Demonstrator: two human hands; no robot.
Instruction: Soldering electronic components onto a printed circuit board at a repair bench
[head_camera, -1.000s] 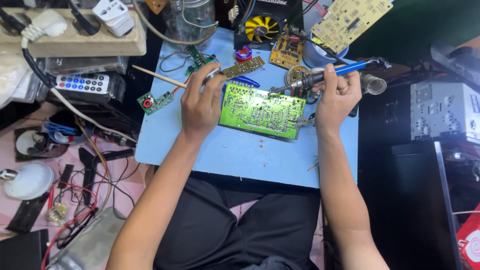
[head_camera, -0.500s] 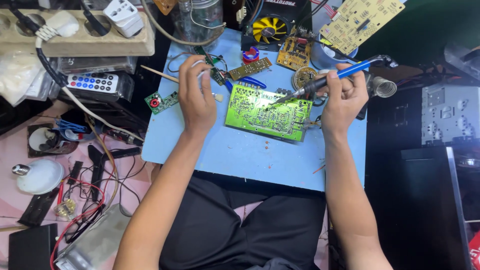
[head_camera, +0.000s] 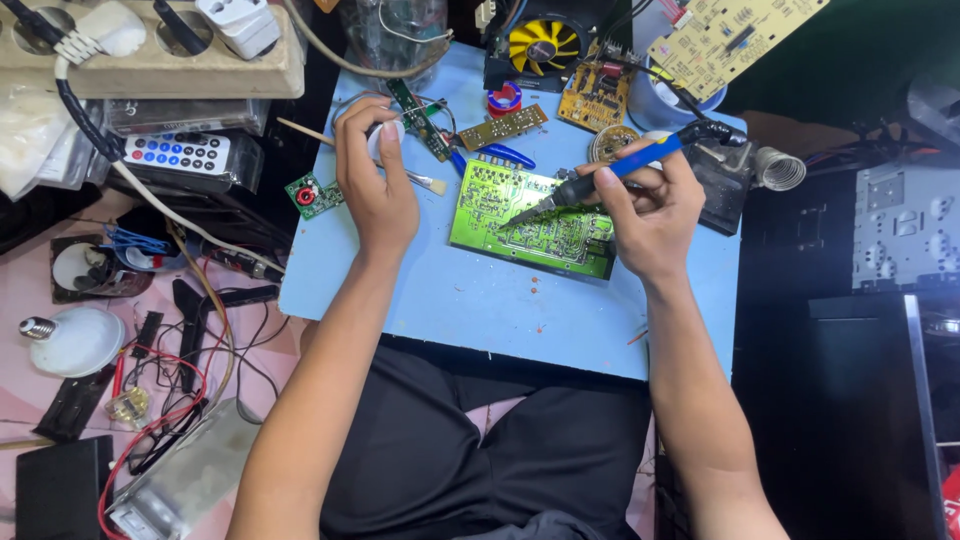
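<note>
**Soldering iron poised over a green circuit board**

While the person sat at a small blue work board (head_camera: 480, 310) laid across the lap, the right hand (head_camera: 650, 215) was closed around a blue-handled soldering iron (head_camera: 620, 170), held like a pen. Its tip pointed down and to the left of the grip, resting on or just above the green circuit board (head_camera: 530, 215); contact could not be told. That board lay flat, directly beneath and left of the right hand.

The left hand (head_camera: 375, 190) reached away from the body, fingers curled on a small white round object (head_camera: 385, 135), possibly a solder spool, near a thin wooden-handled brush (head_camera: 350, 150).

The step in hand looked like working a solder joint. The next move would call for a steady tip and for the left hand's item brought across to it.

Beyond both grips lay clutter: small boards (head_camera: 505, 125), a yellow-bladed fan (head_camera: 540, 45), a coiled iron stand (head_camera: 780, 168). Open blue surface lay nearer the body, below the green board, with the edge close behind.
</note>
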